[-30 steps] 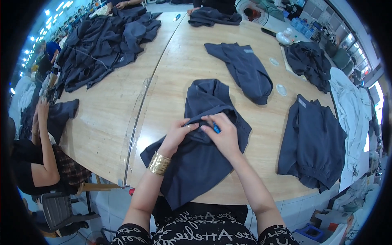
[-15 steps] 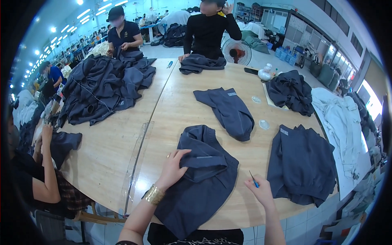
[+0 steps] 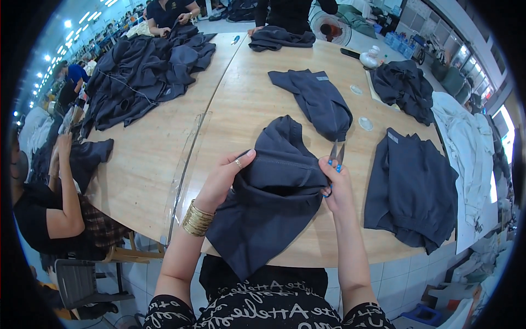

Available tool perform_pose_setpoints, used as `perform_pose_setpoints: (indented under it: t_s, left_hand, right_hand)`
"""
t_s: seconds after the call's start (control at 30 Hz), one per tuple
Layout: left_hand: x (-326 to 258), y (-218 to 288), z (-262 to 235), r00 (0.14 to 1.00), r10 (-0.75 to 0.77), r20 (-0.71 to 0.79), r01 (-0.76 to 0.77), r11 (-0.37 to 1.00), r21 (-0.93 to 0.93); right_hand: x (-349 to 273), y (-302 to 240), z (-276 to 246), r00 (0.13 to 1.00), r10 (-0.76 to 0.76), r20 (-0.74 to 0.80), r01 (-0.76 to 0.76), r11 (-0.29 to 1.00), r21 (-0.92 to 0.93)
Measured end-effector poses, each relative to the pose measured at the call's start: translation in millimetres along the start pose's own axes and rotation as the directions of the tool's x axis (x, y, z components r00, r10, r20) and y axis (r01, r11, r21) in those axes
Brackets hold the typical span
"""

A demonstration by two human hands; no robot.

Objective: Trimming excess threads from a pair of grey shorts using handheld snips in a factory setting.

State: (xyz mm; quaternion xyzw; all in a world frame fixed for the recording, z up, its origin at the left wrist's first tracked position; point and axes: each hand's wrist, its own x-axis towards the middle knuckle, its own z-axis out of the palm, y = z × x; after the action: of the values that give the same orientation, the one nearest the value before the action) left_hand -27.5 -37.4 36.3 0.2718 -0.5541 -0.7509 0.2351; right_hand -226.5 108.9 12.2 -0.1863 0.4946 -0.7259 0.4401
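A dark blue-grey garment (image 3: 263, 214) with a gathered elastic edge lies on the wooden table in front of me, its lower end hanging over the near edge. My left hand (image 3: 222, 178), with a ring and gold bangles at the wrist, pinches the cloth's left side between thumb and fingers. On the opposite side, my right hand (image 3: 336, 186) is closed round small blue-handled scissors (image 3: 334, 153), blades pointing away from me. The right thumb and fingers also meet the garment's edge. Between both hands the fabric is stretched, with a dark opening below.
Another folded garment (image 3: 318, 101) lies ahead, and a stack of garments (image 3: 413, 189) sits at right. A large dark pile (image 3: 148, 77) covers the far left. Co-workers stand across the table (image 3: 142, 181); one sits at left. Two clear round discs (image 3: 365, 123) lie near the right side.
My right hand has moved left and up to the garment's edge, and the scissors now point forward. My left hand has taken hold of the cloth, which is lifted and spread. The view has tilted down.
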Motion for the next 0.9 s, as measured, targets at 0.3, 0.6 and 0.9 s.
perform_pose_setpoints:
  t_s: [0.3, 0.6, 0.9]
  left_hand:
    - [-9.9, 2.2, 1.2, 1.0, 0.006, 0.027, -0.005, 0.999, -0.036]
    - [-11.8, -11.4, -2.4, 0.995, 0.102, -0.014, -0.097, 0.977, 0.192]
    - [-24.4, 18.3, 16.4, 0.801, 0.403, 0.443, -0.598, 0.501, 0.625]
  right_hand:
    - [-13.0, -16.4, 5.1, 0.998, -0.062, 0.012, 0.063, 0.995, -0.083]
    - [-21.2, -11.8, 5.6, 0.997, -0.078, 0.016, 0.079, 0.946, -0.315]
    - [-31.5, -22.1, 25.4, 0.915, 0.017, 0.404, 0.279, 0.695, -0.663]
